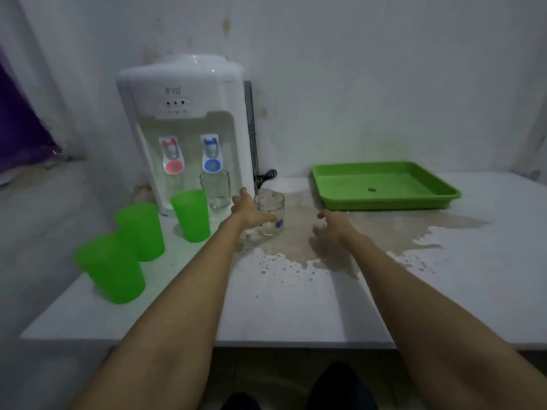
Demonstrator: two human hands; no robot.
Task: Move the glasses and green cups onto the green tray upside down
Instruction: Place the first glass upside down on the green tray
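My left hand [247, 210] is wrapped around a clear glass [270, 213] that stands upright on the white table, right of the dispenser. A second clear glass [215, 189] stands upright under the blue tap. Three green cups stand upright at the left: one [191, 215] by the dispenser's base, one [141, 230] in front of it, one [114, 269] nearest the table edge. The green tray [384, 199] lies at the back right, holding nothing but a small dark spot. My right hand [333, 224] hovers open over the table, right of the held glass.
A white water dispenser [183, 125] with red and blue taps stands against the wall at the back left, its black cord [266, 176] beside it. A brownish worn patch [355, 232] spreads across the table between the glass and the tray. The table's front edge [266, 341] is near me.
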